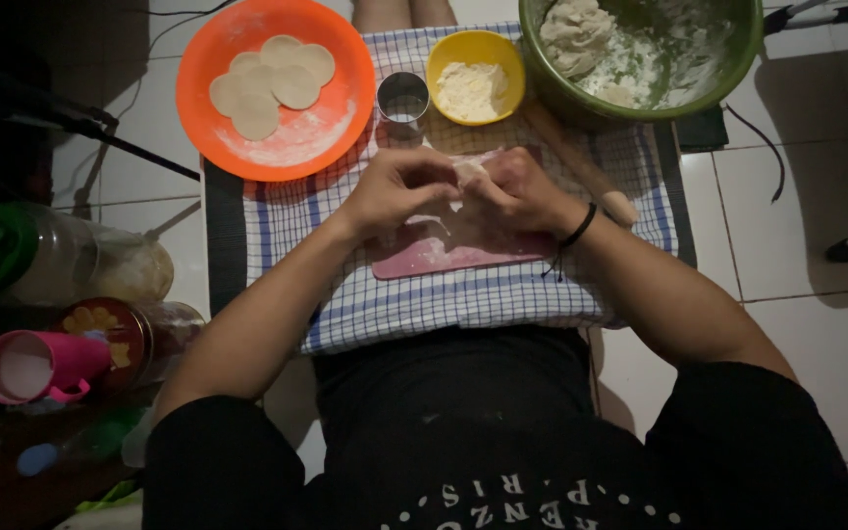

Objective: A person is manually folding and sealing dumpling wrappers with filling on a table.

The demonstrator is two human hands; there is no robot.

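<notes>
The left hand (397,188) and the right hand (514,188) meet over the middle of the work surface, fingers curled inward and pinched together on a small pale piece of dough (467,173). The dough sits between the fingertips of both hands, mostly hidden by them, with only its top edge showing.

To do this pinching well, it looks wise to keep the pressure light and even from both sides, so the thin dough neither tears nor sticks, and to work over the board so anything dropped lands on a floured surface.

Directly below the hands lies a pink cutting board (424,257), dusted with flour, resting on a blue-and-white checked cloth (444,304). A wooden rolling pin (586,175) lies just beside the right wrist. Beyond the hands stand a small metal ring cutter (403,98) and a yellow bowl (441,57) of flour. To the far left is an orange plate (208,118) carrying several flat dough rounds (272,80), and to the far right a green bowl (738,59) with more dough and flour. Everything rests on a white tiled floor (817,324).
</notes>
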